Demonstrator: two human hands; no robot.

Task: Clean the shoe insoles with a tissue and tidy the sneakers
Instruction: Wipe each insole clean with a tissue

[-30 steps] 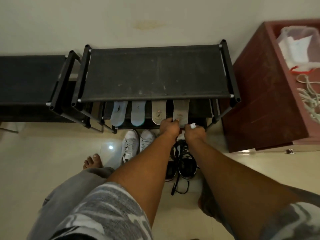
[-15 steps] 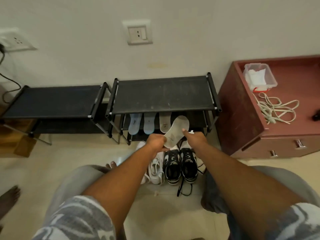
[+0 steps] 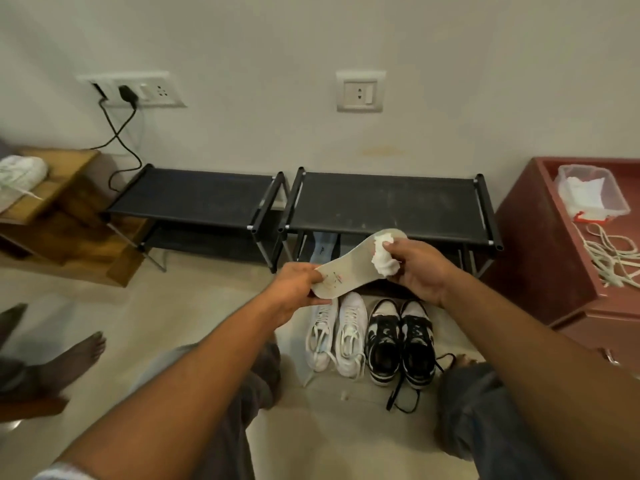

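Our left grip (image 3: 294, 289) pinches the heel end of the pale insole (image 3: 349, 265). Our right grip (image 3: 419, 268) curls round a wadded tissue (image 3: 384, 258) pressed against its toe end. The insole is held in the air above the white sneakers (image 3: 337, 334) and black-and-white sneakers (image 3: 401, 341), which stand paired on the floor by the shoe rack's (image 3: 388, 202) front edge.

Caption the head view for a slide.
Left hand holds an insole while right hand presses a wadded tissue against it, before a shoe rack.
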